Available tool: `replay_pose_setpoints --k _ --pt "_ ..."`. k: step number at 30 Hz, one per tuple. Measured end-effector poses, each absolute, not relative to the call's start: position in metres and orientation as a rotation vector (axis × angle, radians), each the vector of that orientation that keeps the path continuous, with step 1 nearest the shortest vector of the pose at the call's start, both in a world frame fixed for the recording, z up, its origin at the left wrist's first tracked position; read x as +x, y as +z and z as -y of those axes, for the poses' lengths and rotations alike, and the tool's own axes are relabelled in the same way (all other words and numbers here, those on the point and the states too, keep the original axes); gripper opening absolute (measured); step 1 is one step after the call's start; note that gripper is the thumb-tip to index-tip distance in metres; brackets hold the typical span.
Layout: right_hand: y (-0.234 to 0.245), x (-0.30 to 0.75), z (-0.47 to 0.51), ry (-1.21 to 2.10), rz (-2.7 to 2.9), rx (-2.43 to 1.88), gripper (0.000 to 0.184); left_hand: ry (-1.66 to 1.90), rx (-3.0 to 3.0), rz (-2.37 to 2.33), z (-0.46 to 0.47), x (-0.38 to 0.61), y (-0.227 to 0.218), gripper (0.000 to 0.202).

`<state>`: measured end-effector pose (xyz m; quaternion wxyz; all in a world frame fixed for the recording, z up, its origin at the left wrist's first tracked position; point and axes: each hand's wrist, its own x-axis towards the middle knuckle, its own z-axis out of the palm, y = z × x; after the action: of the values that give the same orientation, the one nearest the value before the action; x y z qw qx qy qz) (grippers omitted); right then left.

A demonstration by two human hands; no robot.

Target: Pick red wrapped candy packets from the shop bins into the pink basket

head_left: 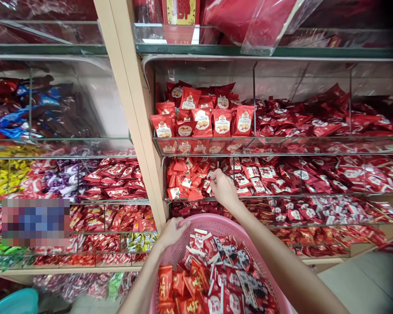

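Observation:
My left hand (173,232) is closed on the rim of a pink plastic basket (227,221), its thumb over the edge. Inside the basket lie several groups of wrapped candies: orange-red packets (183,283), red-and-white packets (201,244) and dark-patterned ones (253,283). Beyond the rim, my right hand (223,188) reaches into a shelf compartment with its fingers curled together. Red-orange candies with dark lettering (185,179) lie just left of it, and red-and-white packets (258,176) to its right. What the right fingers hold, if anything, is hidden.
Glass-fronted shelves with dividers carry wrapped sweets all around. A wooden post (131,100) separates the left and right shelving. Red cookie packets (201,120) stand on the shelf above my right hand. A turquoise basin (15,302) sits at the lower left. Tiled floor (356,279) shows at right.

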<state>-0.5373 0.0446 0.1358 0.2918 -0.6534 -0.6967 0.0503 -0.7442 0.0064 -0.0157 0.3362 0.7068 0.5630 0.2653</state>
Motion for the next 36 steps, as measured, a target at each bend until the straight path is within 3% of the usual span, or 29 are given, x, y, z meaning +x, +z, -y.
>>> replay_pose_setpoints --k 6,13,19,24,29,36 --pt "0.145 -0.527 -0.024 -0.024 1.779 -1.547 0.016 0.698 1.863 -1.477 -0.006 -0.743 -0.015 0.051" --pt "0.155 -0.505 -0.004 0.022 1.707 -1.383 0.005 0.685 1.842 -1.484 -0.003 -0.741 -0.008 0.052" --pt "0.146 -0.481 0.038 0.643 1.887 -1.206 0.005 0.673 1.847 -1.492 -0.004 -0.740 -0.007 0.051" --pt "0.074 -0.500 0.045 1.080 1.958 -1.136 0.006 0.681 1.851 -1.491 -0.002 -0.739 -0.008 0.051" --pt "0.019 -0.527 0.031 1.030 1.948 -1.148 0.006 0.720 1.832 -1.487 -0.001 -0.739 -0.007 0.051" --pt "0.071 -0.520 0.038 0.758 2.056 -1.210 0.012 0.705 1.843 -1.502 -0.002 -0.740 -0.006 0.051"
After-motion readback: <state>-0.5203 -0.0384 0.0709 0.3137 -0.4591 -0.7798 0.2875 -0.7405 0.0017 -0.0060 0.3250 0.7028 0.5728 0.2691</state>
